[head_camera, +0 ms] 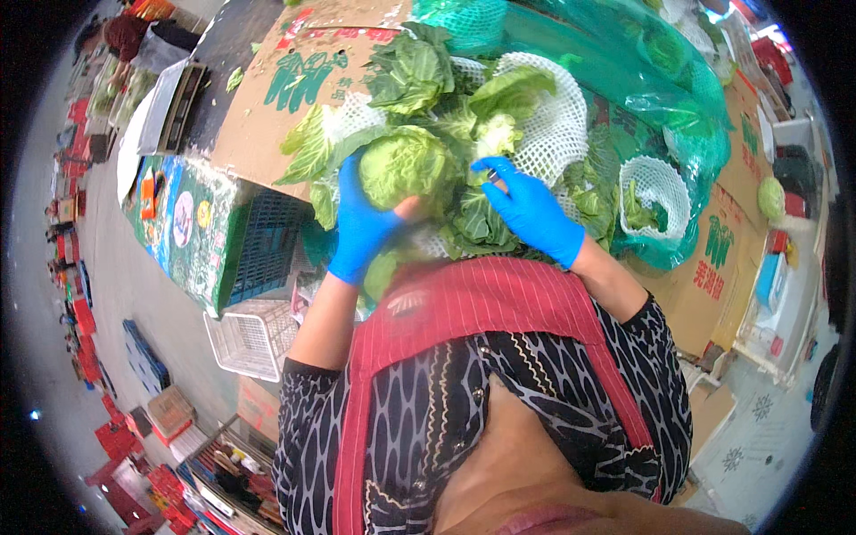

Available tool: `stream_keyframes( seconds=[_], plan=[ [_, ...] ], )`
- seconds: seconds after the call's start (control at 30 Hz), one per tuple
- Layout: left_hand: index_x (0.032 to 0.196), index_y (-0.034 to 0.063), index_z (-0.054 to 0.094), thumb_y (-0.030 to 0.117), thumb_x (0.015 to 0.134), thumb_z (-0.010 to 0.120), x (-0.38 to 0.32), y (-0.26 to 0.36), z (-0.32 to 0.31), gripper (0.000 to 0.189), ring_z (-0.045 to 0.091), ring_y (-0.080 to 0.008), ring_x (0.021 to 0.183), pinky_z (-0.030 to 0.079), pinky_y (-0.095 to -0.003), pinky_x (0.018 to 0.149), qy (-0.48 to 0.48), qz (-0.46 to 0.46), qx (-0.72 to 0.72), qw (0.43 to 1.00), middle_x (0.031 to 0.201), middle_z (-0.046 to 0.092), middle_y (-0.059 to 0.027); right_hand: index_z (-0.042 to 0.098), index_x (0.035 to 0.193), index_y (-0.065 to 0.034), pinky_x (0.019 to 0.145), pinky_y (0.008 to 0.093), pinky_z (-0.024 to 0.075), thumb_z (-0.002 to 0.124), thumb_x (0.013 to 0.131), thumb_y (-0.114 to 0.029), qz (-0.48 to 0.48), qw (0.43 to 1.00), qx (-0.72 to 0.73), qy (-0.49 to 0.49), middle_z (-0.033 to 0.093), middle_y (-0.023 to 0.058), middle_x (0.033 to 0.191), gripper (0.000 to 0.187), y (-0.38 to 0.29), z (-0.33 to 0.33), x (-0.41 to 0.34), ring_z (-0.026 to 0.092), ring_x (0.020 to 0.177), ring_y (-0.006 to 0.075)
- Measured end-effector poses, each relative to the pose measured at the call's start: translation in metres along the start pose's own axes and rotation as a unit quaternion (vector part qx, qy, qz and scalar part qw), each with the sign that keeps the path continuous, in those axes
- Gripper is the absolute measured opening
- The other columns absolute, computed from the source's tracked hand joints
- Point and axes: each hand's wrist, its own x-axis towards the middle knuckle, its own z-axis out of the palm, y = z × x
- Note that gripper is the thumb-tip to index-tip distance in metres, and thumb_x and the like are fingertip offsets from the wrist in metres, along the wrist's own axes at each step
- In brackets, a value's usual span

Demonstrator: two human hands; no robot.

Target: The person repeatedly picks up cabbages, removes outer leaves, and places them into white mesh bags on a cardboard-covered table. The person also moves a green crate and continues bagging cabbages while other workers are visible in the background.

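Observation:
My left hand (pixel 364 224), in a blue glove with a bare thumb tip, holds a pale green cabbage head (pixel 406 167) by its side. My right hand (pixel 531 207), also gloved in blue, is curled around a small object with a dark part (pixel 493 176), too small to name; its kind I cannot tell. Loose outer leaves (pixel 418 70) lie beyond the cabbage, and more leaves (pixel 483 224) lie between my hands. A white foam net sleeve (pixel 552 124) rests beyond my right hand. Another foam net (pixel 655 198) with leaf pieces in it stands to the right.
Flattened cardboard (pixel 257 127) covers the surface at the left, and a cardboard box (pixel 715 274) is at the right. Green plastic film (pixel 602 60) spreads at the back. A white plastic basket (pixel 251 341) stands low at the left. A person (pixel 144 43) is far at the upper left.

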Motion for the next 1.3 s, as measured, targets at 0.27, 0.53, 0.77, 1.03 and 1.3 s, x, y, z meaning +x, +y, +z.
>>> stream_keyframes(
  seconds=[0.27,0.53,0.77,1.03,1.3],
  plan=[
    [0.135,-0.0015,0.04,0.034,0.063,0.088,-0.011,0.012,0.011,0.093,0.05,-0.0374,0.117,0.041,-0.0445,0.1,0.002,0.076,0.168,0.983,0.123,0.049,-0.0229,0.049,0.113,-0.0077,0.066,0.0506,0.049,0.047,0.097,-0.026,0.01,0.995,-0.102,-0.002,0.065,0.0212,0.086,0.024,0.015,0.033,-0.006,0.063,0.079,0.042],
    [0.133,-0.0027,0.04,0.034,0.063,0.087,-0.018,0.017,0.019,0.091,0.049,-0.0398,0.108,0.042,-0.0466,0.094,0.002,0.09,0.204,0.975,0.118,0.049,-0.0243,0.046,0.112,-0.0066,0.061,0.0544,0.0465,0.047,0.096,-0.025,0.025,0.995,-0.097,-0.027,0.064,0.0233,0.084,0.025,0.041,0.042,0.002,0.061,0.075,0.0458],
    [0.13,-0.0019,0.042,0.033,0.06,0.087,-0.028,0.008,0.034,0.09,0.048,-0.0395,0.111,0.04,-0.0469,0.097,0.033,0.086,0.189,0.978,0.118,0.048,-0.0236,0.054,0.11,-0.0005,0.069,0.0518,0.0523,0.049,0.09,-0.014,0.053,0.976,-0.213,-0.012,0.065,0.0275,0.089,0.024,0.063,0.051,0.042,0.065,0.081,0.0437],
    [0.143,0.0042,0.038,0.05,0.082,0.066,0.004,-0.005,-0.037,0.081,0.051,-0.0376,0.122,0.042,-0.0559,0.104,0.002,-0.197,-0.399,0.896,0.138,0.048,-0.0196,0.059,0.11,-0.0071,0.047,0.0287,0.0479,0.064,0.085,-0.009,0.021,0.973,0.195,-0.123,0.064,0.0076,0.08,0.026,0.085,-0.007,0.031,0.057,0.055,0.0108],
    [0.141,0.0097,0.04,0.046,0.098,0.041,0.009,-0.054,-0.045,0.056,0.044,-0.0331,0.129,0.035,-0.0539,0.11,0.041,-0.113,-0.523,0.844,0.143,0.044,-0.014,0.057,0.11,-0.0049,0.076,0.0367,0.0491,0.066,0.084,-0.008,0.005,0.997,0.014,0.07,0.063,0.0054,0.092,0.028,0.033,-0.047,-0.012,0.059,0.083,0.0197]
  ],
)
